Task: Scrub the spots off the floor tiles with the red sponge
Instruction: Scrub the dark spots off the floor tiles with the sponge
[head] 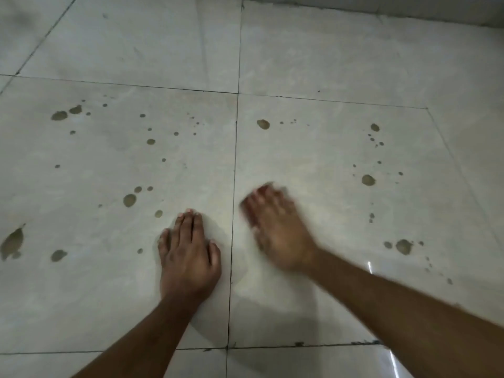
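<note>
My right hand is blurred with motion, pressed palm-down on the right floor tile. A reddish smear at its fingers is the red sponge, mostly hidden under the hand. My left hand lies flat on the left tile beside the grout line, holding nothing. Several brownish spots dot both tiles: a large spot just left of my left hand, another spot to the right of my right hand, one spot farther ahead. The patch around both hands looks free of spots.
A big stain sits at the left edge and a cluster of spots at the right. Dark grout lines divide the tiles. A wall base runs along the far top right. Light glares off the near right tile.
</note>
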